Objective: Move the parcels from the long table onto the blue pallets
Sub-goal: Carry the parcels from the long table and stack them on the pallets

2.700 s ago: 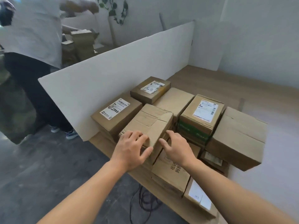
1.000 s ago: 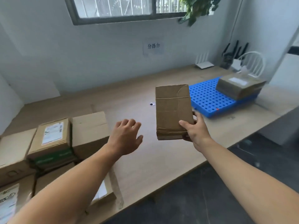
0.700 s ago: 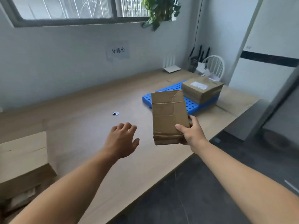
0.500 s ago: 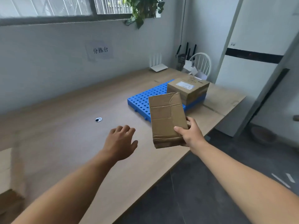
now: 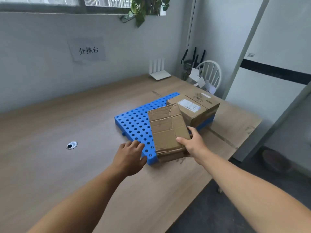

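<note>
Since 0.5 s ago the view has closed in on the blue pallet (image 5: pixel 133 123), and the held parcel (image 5: pixel 168 130) has gone from mid-air short of it to over its near right part. The parcel is a flat, creased brown carton w/ tape; its far end is tilted up a bit and its near end sits at the pallet's near edge. Can't tell if it's touching the pallet.

Right hand (image 5: pixel 193 143) grips the parcel's near right corner, thumb on top, fingers curled under the edge. Left hand (image 5: pixel 129 157) holds nothing: fingers loose and slightly spread, palm down, just left of the parcel, tips over the pallet's near left edge.

1 labelled parcel (image 5: pixel 196 106) sits on the pallet's far right part, just beyond the held one.

The pallet lies on the long wooden table (image 5: pixel 50 132), toward its right end. A round cable hole (image 5: pixel 71 145) is to the left, well apart. At the far edge stands a white router (image 5: pixel 159 71); a white chair (image 5: pixel 210 73) is at the far right. There's a paper sign (image 5: pixel 88 50) on the wall and a plant (image 5: pixel 144 7) at the window.
</note>
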